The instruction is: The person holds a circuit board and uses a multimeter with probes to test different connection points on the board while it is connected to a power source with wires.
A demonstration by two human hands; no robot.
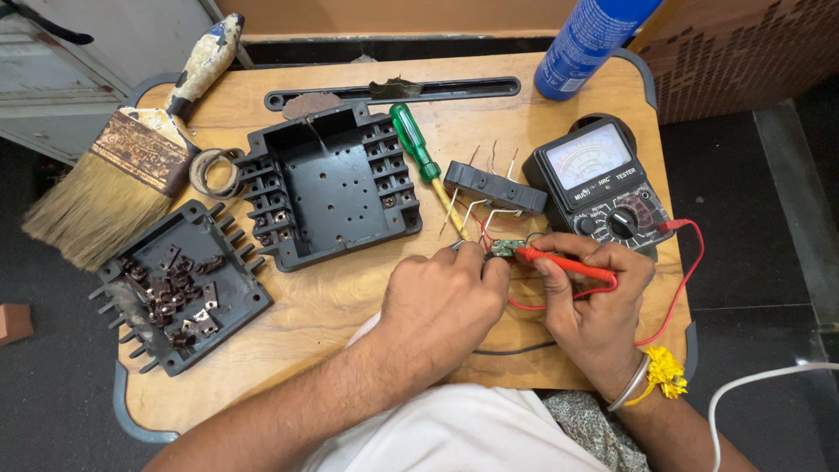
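My left hand (441, 301) pinches a small green circuit board (504, 248) over the wooden table (350, 306). My right hand (594, 293) holds a red test probe (564, 262) with its tip touching that board. The probe's red lead (677, 280) runs to an analog multimeter (603, 188) just behind my right hand. A small black component with bent wire legs (494, 188) lies behind the board. A green-handled screwdriver (419, 153) lies beside it, its shaft pointing toward my left hand.
An open black plastic housing (328, 188) sits mid-table. A second black tray (179, 293) with several small metal parts lies at the left. A large paintbrush (131, 166), a tape roll (214, 170), a blue spray can (585, 39) and a black slotted strip (393, 90) stand further back.
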